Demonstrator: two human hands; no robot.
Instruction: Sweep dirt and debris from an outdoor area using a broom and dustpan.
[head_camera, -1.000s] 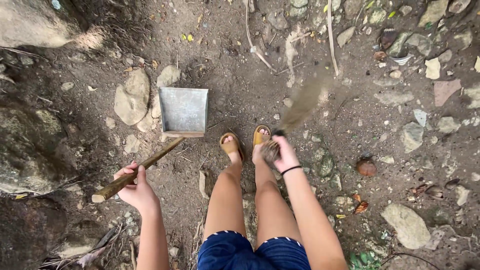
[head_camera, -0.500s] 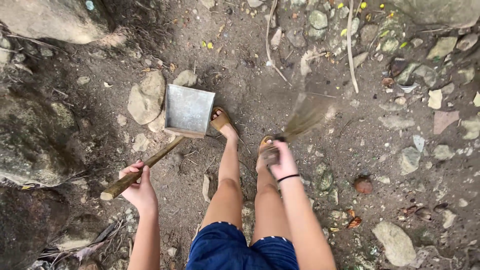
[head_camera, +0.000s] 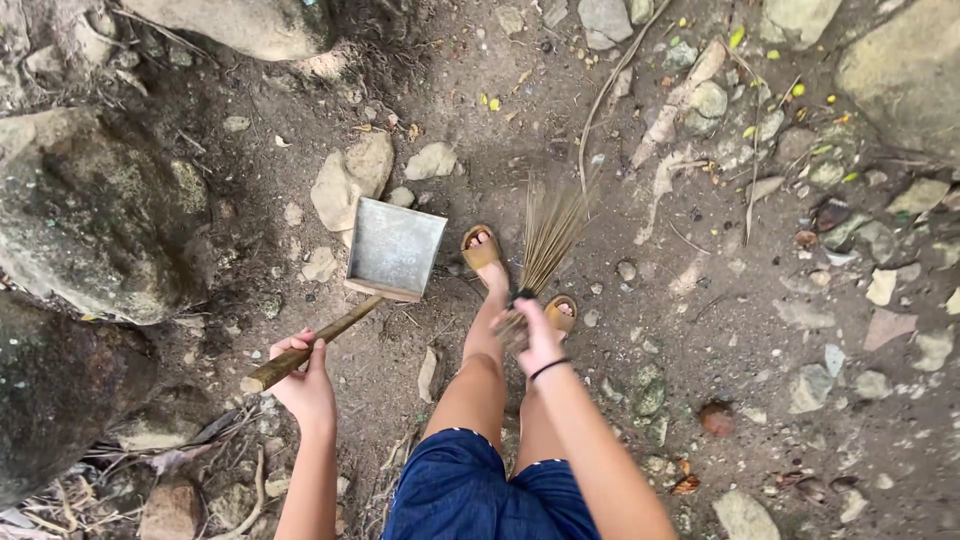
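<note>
Fingers: left hand (head_camera: 305, 385) grips dustpan (head_camera: 395, 250) handle | right hand (head_camera: 535, 335) grips broom (head_camera: 550, 235) | stony dirt ground (head_camera: 700, 330)

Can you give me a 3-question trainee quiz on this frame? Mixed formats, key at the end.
1. True or false: the left hand grips the wooden handle of a metal dustpan.
2. What does the right hand hold? A) a twig broom B) a stone C) a leaf
3. Fill in: the broom bristles fan out to the ____ of the forward sandalled foot.

Key
1. True; the hand is closed around the end of the handle, and the pan sits on the dirt beside a pale stone.
2. A; the hand clasps the bound end of the bristles.
3. Right.
</note>
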